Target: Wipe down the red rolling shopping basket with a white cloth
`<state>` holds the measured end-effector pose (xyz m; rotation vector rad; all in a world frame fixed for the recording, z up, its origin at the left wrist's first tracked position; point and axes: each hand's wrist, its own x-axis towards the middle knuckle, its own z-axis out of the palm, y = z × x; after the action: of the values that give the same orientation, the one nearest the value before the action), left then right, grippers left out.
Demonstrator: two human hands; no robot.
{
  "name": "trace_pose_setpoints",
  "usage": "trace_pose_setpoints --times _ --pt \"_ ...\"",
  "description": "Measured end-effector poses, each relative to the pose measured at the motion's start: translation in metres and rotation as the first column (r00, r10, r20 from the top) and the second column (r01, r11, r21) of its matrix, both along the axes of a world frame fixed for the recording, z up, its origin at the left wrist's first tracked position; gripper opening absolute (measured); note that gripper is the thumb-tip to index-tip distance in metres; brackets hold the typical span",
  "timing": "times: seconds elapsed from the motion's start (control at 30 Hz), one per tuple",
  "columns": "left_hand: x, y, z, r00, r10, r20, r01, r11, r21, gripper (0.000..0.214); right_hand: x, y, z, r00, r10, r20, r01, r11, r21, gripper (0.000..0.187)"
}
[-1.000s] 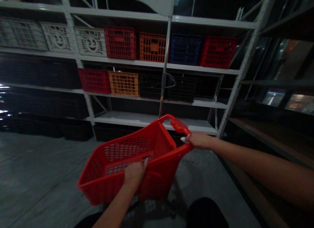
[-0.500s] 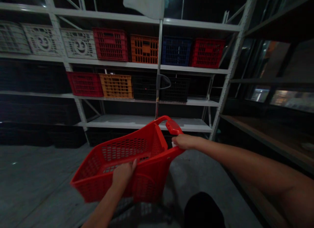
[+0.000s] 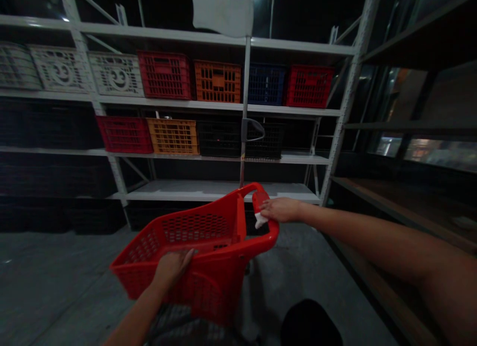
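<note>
A red plastic shopping cart (image 3: pixel 219 251) with perforated walls stands in front of me, its handle end to the right. My left hand (image 3: pixel 173 269) is closed over the cart's near side rim, fingers curled to the inside. At the handle (image 3: pixel 275 232), my right hand (image 3: pixel 281 209) presses a crumpled white cloth (image 3: pixel 260 220) against the bar. Part of this cloth sticks out below the fingers; the rest is hidden under them. A pole (image 3: pixel 246 88) carrying a blank white flag-shaped sign (image 3: pixel 223 11) rises behind the handle.
White metal racks (image 3: pixel 208 105) hold red, orange, blue, white and black crates, such as a yellow-orange crate (image 3: pixel 173 136). Darker shelving (image 3: pixel 402 202) runs close along my right side. Grey concrete floor (image 3: pixel 48 281) lies to the left. A dark rounded shape (image 3: pixel 311 323) shows at the bottom.
My right hand has moved along the handle toward its far side, and more of the white cloth shows. My left hand has slid leftward along the rim. The cart has turned slightly.
</note>
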<state>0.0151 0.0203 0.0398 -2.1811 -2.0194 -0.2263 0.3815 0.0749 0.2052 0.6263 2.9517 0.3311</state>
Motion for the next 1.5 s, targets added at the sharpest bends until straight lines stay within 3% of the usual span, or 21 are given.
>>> trace_pose_setpoints --times 0.1,0.23,0.33,0.43,0.5,0.57,0.63,0.7,0.77,0.9,0.97,1.03,1.1,1.2,1.27,1.33,1.43,1.5 --pt "0.001 0.003 -0.001 1.000 -0.002 -0.010 0.002 0.999 -0.033 0.051 -0.005 0.012 -0.003 0.999 0.042 -0.035 -0.041 0.999 0.021 0.025" --pt "0.004 0.001 0.000 1.000 -0.005 -0.017 0.005 1.000 -0.025 0.051 -0.001 0.006 -0.007 0.995 -0.024 -0.099 0.013 0.994 -0.111 0.027" --pt "0.004 0.000 0.000 0.997 0.032 0.064 -0.032 0.999 0.005 0.050 0.010 -0.009 -0.008 0.978 -0.127 -0.167 0.083 0.965 -0.250 0.023" --pt "-0.002 0.002 -0.004 0.994 0.053 0.096 -0.052 0.999 -0.008 0.050 0.029 -0.016 -0.008 0.906 -0.286 -0.313 0.152 0.908 -0.391 0.020" --pt "-0.008 0.004 -0.007 0.995 0.035 0.098 -0.034 0.999 -0.014 0.049 0.047 -0.013 -0.006 0.777 -0.438 -0.452 0.232 0.867 -0.441 0.020" --pt "-0.015 0.007 -0.009 0.993 0.017 0.116 -0.016 1.000 -0.009 0.049 0.067 -0.010 -0.005 0.535 -0.588 -0.606 0.406 0.808 -0.426 0.022" --pt "-0.020 0.010 -0.009 0.990 0.003 0.143 -0.002 1.000 -0.004 0.049 0.080 -0.014 -0.008 0.282 -0.602 -0.747 0.569 0.732 -0.374 0.027" --pt "-0.025 0.013 -0.007 0.984 -0.044 0.172 0.043 0.999 0.013 0.051 0.079 -0.026 -0.021 0.158 -0.516 -0.842 0.615 0.718 -0.325 0.033" --pt "-0.027 0.015 -0.004 0.974 -0.111 0.197 0.098 0.992 0.076 0.051 0.062 -0.042 -0.043 0.153 -0.446 -0.882 0.550 0.780 -0.299 0.039" --pt "-0.005 0.007 0.016 0.952 -0.184 0.243 0.091 0.933 0.350 0.044 0.002 -0.064 -0.100 0.295 -0.385 -0.874 0.240 0.916 -0.322 0.033" --pt "0.026 -0.004 0.034 0.920 -0.236 0.312 0.076 0.890 0.449 0.044 -0.024 -0.069 -0.122 0.234 -0.369 -0.900 0.153 0.928 -0.340 0.032" --pt "0.066 -0.018 0.053 0.869 -0.307 0.388 0.102 0.879 0.466 0.047 -0.041 -0.076 -0.137 0.129 -0.351 -0.928 0.145 0.932 -0.332 0.034" --pt "0.107 -0.033 0.069 0.830 -0.355 0.429 0.147 0.882 0.447 0.050 -0.050 -0.085 -0.147 0.107 -0.304 -0.947 0.153 0.946 -0.286 0.038" --pt "0.146 -0.050 0.082 0.871 -0.236 0.431 0.155 0.964 0.215 0.059 -0.054 -0.093 -0.155 0.246 -0.172 -0.954 0.111 0.983 -0.148 0.044" --pt "0.152 -0.058 0.083 0.919 -0.122 0.375 0.098 0.992 0.084 0.062 -0.050 -0.085 -0.154 0.360 -0.055 -0.932 0.057 0.998 -0.037 0.049" --pt "0.146 -0.064 0.083 0.942 -0.119 0.315 0.109 0.993 0.048 0.061 -0.040 -0.064 -0.146 0.409 -0.007 -0.912 0.063 0.998 0.021 0.050" --pt "0.132 -0.070 0.081 0.942 -0.205 0.266 0.197 0.979 0.059 0.052 -0.021 -0.018 -0.123 0.376 -0.190 -0.907 0.253 0.963 -0.097 0.048" --pt "0.126 -0.072 0.081 0.937 -0.225 0.265 0.216 0.974 0.065 0.049 -0.015 0.008 -0.109 0.298 -0.387 -0.873 0.383 0.886 -0.262 0.047"
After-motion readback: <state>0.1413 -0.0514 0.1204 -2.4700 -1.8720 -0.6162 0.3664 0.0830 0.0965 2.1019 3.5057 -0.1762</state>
